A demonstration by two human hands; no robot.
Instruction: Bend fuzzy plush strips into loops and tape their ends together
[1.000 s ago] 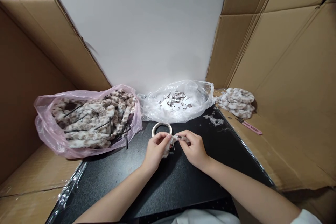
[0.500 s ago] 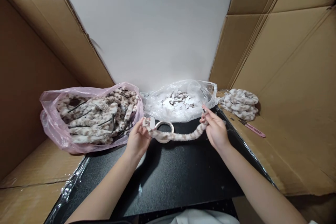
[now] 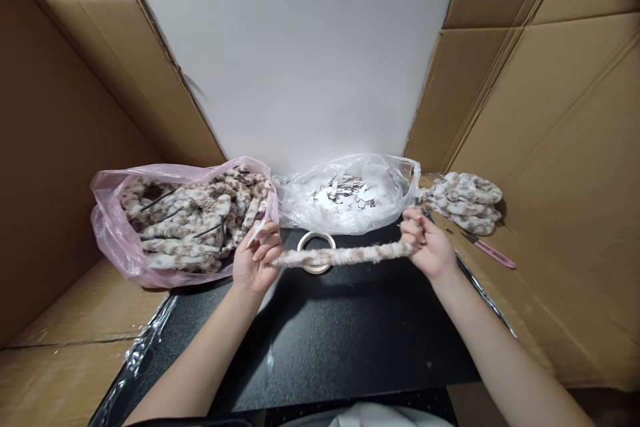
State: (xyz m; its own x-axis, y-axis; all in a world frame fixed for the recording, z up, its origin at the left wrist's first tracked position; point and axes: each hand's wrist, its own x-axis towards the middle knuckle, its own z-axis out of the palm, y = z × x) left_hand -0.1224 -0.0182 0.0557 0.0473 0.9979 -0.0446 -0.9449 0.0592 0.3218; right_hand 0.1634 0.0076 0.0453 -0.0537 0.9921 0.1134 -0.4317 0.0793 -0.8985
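Your left hand [image 3: 256,259] and right hand [image 3: 429,245] have their fingers clamped on opposite ends of the fuzzy strip [image 3: 350,255], probably to keep it stretched straight above the black table [image 3: 360,333], in front of the tape roll [image 3: 327,240].

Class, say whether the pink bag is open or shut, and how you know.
Open: the pink bag gapes upward, its fluffy strips plainly showing inside the mouth.

No readable text, labels, brands, numbers or signs anywhere in view, counter [image 3: 360,340] and bags [image 3: 113,213] included.
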